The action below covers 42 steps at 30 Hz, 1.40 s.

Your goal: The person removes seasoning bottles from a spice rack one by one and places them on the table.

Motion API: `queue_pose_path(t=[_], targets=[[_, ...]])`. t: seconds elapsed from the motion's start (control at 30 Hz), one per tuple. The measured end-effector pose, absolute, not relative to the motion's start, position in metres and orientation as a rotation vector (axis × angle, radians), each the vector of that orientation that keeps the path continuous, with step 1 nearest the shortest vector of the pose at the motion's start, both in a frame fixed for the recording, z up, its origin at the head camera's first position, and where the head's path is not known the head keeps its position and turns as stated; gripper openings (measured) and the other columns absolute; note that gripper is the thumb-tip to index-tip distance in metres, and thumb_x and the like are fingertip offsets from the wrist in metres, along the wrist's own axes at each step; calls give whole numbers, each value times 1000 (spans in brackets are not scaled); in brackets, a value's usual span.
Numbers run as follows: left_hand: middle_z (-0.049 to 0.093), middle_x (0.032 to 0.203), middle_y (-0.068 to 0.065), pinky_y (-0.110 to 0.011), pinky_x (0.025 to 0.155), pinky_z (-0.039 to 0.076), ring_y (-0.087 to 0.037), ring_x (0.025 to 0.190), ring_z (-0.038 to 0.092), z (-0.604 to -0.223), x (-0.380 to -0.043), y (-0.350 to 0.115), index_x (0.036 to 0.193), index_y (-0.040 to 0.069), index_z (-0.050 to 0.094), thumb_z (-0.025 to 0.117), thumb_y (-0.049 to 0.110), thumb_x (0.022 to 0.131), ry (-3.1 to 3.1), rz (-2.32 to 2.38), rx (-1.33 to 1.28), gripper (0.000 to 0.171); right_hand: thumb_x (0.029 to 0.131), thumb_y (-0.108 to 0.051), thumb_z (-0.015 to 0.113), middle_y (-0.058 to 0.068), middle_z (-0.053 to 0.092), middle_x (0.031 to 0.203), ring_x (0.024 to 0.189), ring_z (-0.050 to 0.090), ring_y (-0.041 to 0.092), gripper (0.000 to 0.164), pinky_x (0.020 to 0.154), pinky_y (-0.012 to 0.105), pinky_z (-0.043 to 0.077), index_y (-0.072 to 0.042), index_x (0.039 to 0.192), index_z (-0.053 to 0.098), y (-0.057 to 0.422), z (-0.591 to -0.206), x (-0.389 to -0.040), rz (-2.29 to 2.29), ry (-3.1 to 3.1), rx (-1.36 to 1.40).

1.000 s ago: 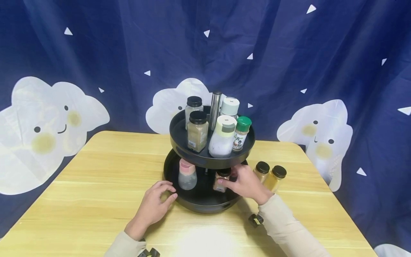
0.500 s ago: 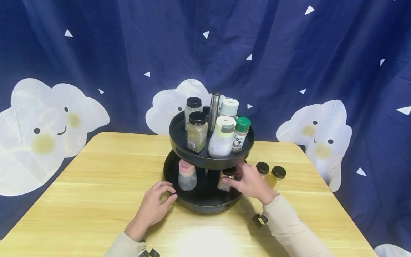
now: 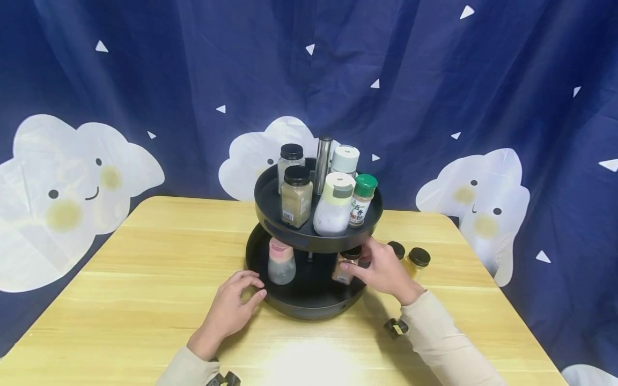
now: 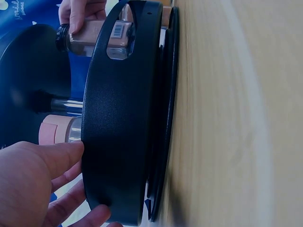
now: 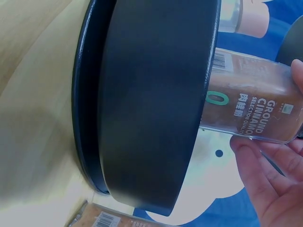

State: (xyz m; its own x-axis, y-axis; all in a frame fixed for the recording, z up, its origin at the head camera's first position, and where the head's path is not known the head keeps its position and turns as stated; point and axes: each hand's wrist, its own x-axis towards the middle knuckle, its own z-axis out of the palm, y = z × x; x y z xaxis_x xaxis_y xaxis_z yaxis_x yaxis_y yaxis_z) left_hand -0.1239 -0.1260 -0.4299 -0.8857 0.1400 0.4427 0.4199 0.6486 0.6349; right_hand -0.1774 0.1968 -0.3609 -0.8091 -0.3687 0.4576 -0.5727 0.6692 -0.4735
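Note:
My right hand (image 3: 387, 269) pinches a black-capped glass jar of ground cinnamon (image 5: 255, 99) between thumb and fingers. The jar stands nearly upright at the right side of the lower tray (image 3: 314, 312) of a black two-tier spice rack, partly under the upper tray (image 3: 321, 244). In the right wrist view the tray's wall hides the jar's base. At the rack's left front, my left hand (image 3: 230, 308) touches the lower tray's rim with relaxed fingers. Just inside that rim stands a pink-capped bottle (image 3: 282, 264).
The upper tray bears two black-capped jars (image 3: 296, 199), a yellow-capped bottle (image 3: 333, 209), a pale-capped bottle (image 3: 345, 160) and a green-capped shaker (image 3: 362, 201) around a metal post (image 3: 323, 166). Right of the rack, two more black-capped jars (image 3: 418, 260) stand on the wooden table (image 3: 159, 257).
My right hand has moved the cinnamon jar a little to the right within the lower tray. The left hand stays at the rim, and the rack looks unmoved.

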Motion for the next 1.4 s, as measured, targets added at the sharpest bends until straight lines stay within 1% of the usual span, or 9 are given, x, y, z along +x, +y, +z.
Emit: queue_pose_path(t=[0.07, 0.17, 0.33, 0.53, 0.77, 1.0, 1.17, 1.4], targets=[[66, 108, -12, -55, 88, 49, -33, 102, 61, -430, -124, -126, 84, 15, 65, 75, 8, 79, -2510, -1095, -447, 13, 72, -31, 81, 6, 69, 79, 68, 67, 21, 50, 60, 42, 58, -12, 109, 54, 198, -360, -177, 899, -2559, 747], [66, 107, -12, -55, 87, 49, -33, 101, 61, -430, -125, -126, 84, 15, 65, 75, 8, 78, -2505, -1094, -450, 13, 72, -31, 81, 6, 70, 79, 68, 68, 20, 51, 61, 42, 59, -13, 111, 54, 199, -360, -178, 902, -2552, 757], [66, 108, -13, -55, 87, 49, -34, 101, 61, -430, -126, -127, 84, 15, 65, 74, 9, 79, -2507, -1089, -449, 12, 71, -28, 82, 5, 71, 80, 67, 67, 13, 51, 59, 38, 59, -13, 111, 54, 203, -359, -179, 884, -2523, 780], [66, 108, -13, -55, 88, 49, -34, 102, 60, -430, -127, -127, 85, 15, 65, 74, 10, 79, -2515, -1088, -442, 12, 70, -29, 82, 4, 71, 76, 65, 66, 11, 49, 57, 35, 57, -10, 106, 55, 208, -358, -178, 820, -2490, 763], [66, 107, -14, -55, 87, 49, -34, 101, 61, -430, -126, -127, 84, 14, 65, 75, 8, 78, -2498, -1090, -456, 13, 70, -27, 83, 6, 71, 74, 65, 67, 17, 45, 54, 34, 56, -7, 100, 55, 213, -356, -176, 840, -2501, 727], [66, 107, -15, -55, 85, 50, -34, 100, 61, -432, -127, -127, 85, 14, 65, 75, 8, 78, -2485, -1085, -470, 13, 71, -24, 82, 7, 71, 78, 68, 68, 15, 45, 58, 35, 59, -5, 101, 55, 219, -354, -174, 880, -2524, 675], [66, 108, -14, -56, 87, 50, -35, 102, 61, -433, -127, -127, 85, 14, 65, 74, 9, 79, -2503, -1095, -460, 12, 71, -27, 82, 7, 72, 79, 69, 68, 15, 45, 59, 38, 59, -6, 102, 56, 223, -354, -173, 868, -2525, 663], [66, 107, -12, -55, 88, 49, -33, 101, 61, -434, -127, -127, 84, 15, 65, 75, 9, 78, -2508, -1098, -448, 13, 71, -26, 82, 6, 71, 78, 68, 67, 13, 44, 61, 38, 58, -6, 101, 56, 229, -352, -171, 888, -2525, 636]])
